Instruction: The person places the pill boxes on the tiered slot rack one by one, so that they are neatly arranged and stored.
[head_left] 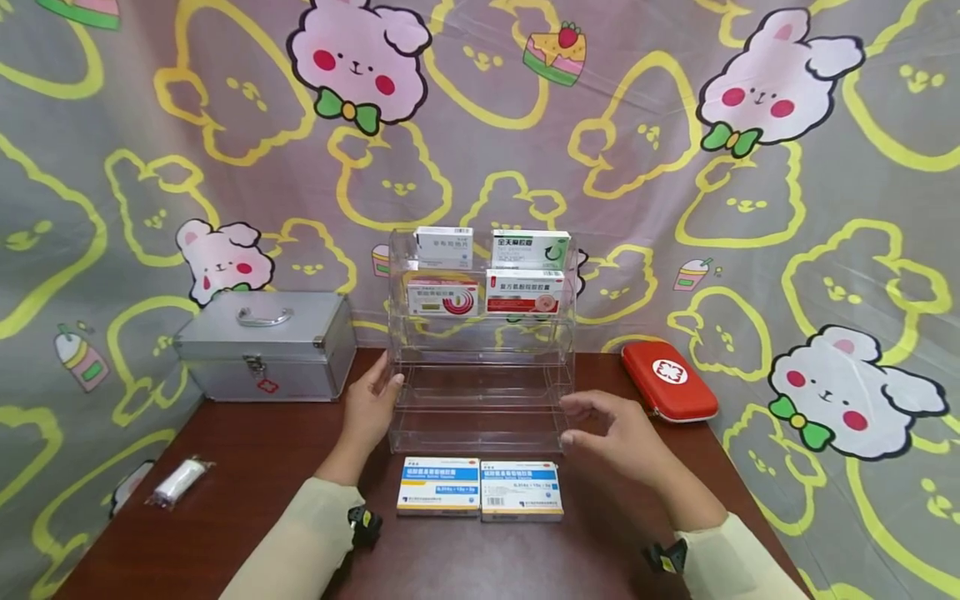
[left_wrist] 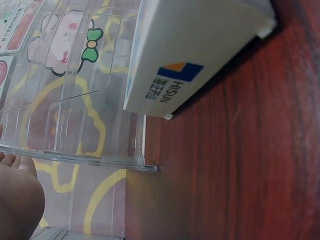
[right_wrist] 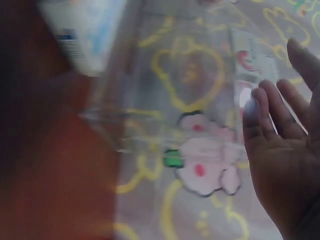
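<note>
A clear tiered display rack (head_left: 480, 400) stands upright on the table. My left hand (head_left: 369, 410) rests against the rack's left side, its fingers at the side panel's edge; in the left wrist view only part of that hand (left_wrist: 17, 200) shows. My right hand (head_left: 618, 429) is beside the rack's lower right side, fingers spread towards it, holding nothing; contact is unclear. Two blue-and-white medicine boxes, a left one (head_left: 438, 486) and a right one (head_left: 521, 490), lie side by side before the rack. On its upper tiers stand a white box (head_left: 444, 247), a green-and-white box (head_left: 529, 249) and two red-and-white boxes (head_left: 442, 298).
A silver metal case (head_left: 262, 350) with a handle stands at the back left. At the back right lies a red zippered first-aid case (head_left: 667, 379). A small white wrapped roll (head_left: 180, 481) lies on the table's left. A cartoon-patterned cloth (head_left: 495, 150) hangs behind.
</note>
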